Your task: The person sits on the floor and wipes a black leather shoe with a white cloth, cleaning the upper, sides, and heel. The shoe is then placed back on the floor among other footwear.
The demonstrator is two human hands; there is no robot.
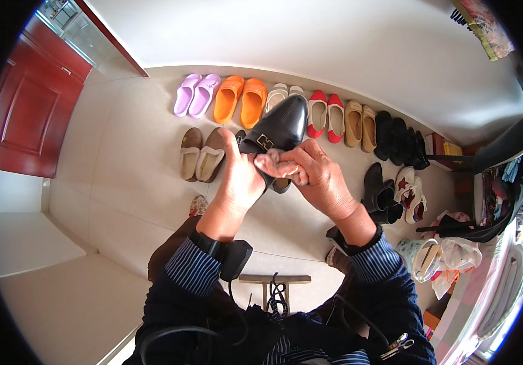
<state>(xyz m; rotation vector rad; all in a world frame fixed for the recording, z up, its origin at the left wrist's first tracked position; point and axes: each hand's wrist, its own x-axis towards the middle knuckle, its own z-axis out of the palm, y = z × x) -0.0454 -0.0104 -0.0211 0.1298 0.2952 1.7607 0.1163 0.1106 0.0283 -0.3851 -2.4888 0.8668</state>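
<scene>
A black leather shoe with a gold-coloured buckle is held up before me, its pointed toe away from me. My left hand grips it from the left, thumb up along the side; the fingers are hidden beneath the shoe. Bunched in my right hand is a red-and-white cloth, pressed against the side of the shoe below the buckle. Part of another dark shoe shows on the floor behind my hands.
Lilac slides, orange slides, red-toed flats and tan flats line the wall. Fur-lined brown slippers stand nearer, left. Black ankle boots, white sneakers and a bucket are at right. A wooden stool is between my legs.
</scene>
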